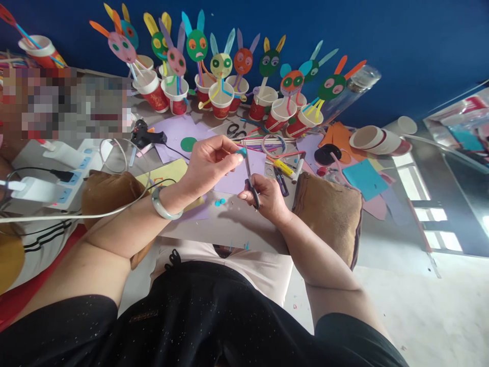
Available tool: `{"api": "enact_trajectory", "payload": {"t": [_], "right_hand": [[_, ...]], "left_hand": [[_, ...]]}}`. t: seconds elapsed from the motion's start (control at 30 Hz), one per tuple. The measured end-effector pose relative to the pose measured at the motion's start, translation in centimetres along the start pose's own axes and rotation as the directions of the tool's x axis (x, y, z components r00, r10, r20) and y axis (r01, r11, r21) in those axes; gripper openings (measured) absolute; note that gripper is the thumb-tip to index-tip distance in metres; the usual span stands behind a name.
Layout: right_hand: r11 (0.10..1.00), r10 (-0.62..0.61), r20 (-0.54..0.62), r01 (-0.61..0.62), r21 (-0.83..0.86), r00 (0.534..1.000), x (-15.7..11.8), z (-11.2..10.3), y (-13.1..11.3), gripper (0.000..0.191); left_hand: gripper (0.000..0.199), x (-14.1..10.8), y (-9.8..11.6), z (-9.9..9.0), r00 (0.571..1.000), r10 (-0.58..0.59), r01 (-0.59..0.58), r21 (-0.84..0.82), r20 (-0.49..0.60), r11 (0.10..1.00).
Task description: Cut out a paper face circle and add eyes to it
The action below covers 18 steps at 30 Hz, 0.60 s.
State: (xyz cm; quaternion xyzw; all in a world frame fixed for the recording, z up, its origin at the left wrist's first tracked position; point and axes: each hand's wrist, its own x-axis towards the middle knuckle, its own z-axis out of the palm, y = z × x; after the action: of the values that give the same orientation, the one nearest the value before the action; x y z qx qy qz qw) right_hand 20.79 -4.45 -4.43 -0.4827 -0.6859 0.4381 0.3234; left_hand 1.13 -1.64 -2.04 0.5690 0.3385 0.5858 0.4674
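Note:
My left hand (pixel 212 165), with a bangle (pixel 165 205) on its wrist, pinches a small blue piece of paper (pixel 241 152) between thumb and fingers. Close by on the right, my right hand (pixel 269 198) grips a pair of scissors (pixel 253 193) with the blades pointing up. The blade tips are beside the blue paper; whether they touch it I cannot tell. Below the hands, a few small blue paper bits (pixel 220 202) lie on the table (pixel 244 224). A purple sheet (pixel 229 181) is spread beneath and behind the hands.
Paper cups (pixel 221 104) holding paper animal heads line the blue wall. A black glue gun (pixel 147 136), power strip (pixel 78 171) and cables lie left. Yellow marker (pixel 284 169), utility knife (pixel 281 182), brown cushion (pixel 326 209) and stacked cups (pixel 376 140) are right. Another person sits at left.

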Motion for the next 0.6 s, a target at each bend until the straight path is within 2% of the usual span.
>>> {"api": "enact_trajectory", "payload": {"t": [0.6], "right_hand": [[1.0,-0.019,-0.023,0.019,0.005,1.0,0.15,0.08,-0.08,0.081]], "left_hand": [[0.016,0.12,-0.06,-0.22,0.999,-0.031,0.03,0.039,0.03,0.999]]}}
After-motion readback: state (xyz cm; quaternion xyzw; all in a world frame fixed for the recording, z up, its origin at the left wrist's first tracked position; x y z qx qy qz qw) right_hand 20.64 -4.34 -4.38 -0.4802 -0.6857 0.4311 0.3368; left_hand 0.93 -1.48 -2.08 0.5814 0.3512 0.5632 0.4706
